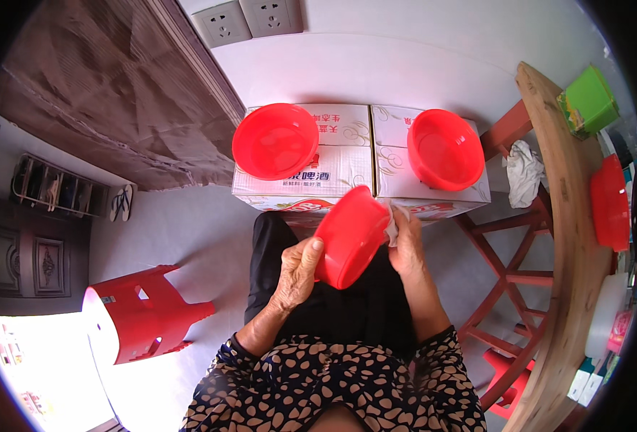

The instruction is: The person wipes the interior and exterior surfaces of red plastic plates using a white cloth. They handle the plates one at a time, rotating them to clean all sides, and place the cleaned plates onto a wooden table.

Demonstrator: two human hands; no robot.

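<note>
A red plastic basin (348, 241) is tilted on its side above my lap. My left hand (298, 272) grips its left side, thumb on the outer wall and the other fingers hidden. At the basin's right edge, my right hand (406, 245) is closed on a white cloth or tissue (392, 225), which touches the basin. Beyond them, a second red basin (276, 142) rests upright on the left cardboard box (336, 167). A third red basin (446, 150) stands on the right cardboard box (390, 173).
A red plastic stool (145, 313) is on the floor at left. To the right runs a wooden table (559, 288) with red legs, carrying another red basin (610, 205) and a green container (592, 101). A crumpled white cloth (524, 175) hangs beside it. Slippers (122, 203) lie far left.
</note>
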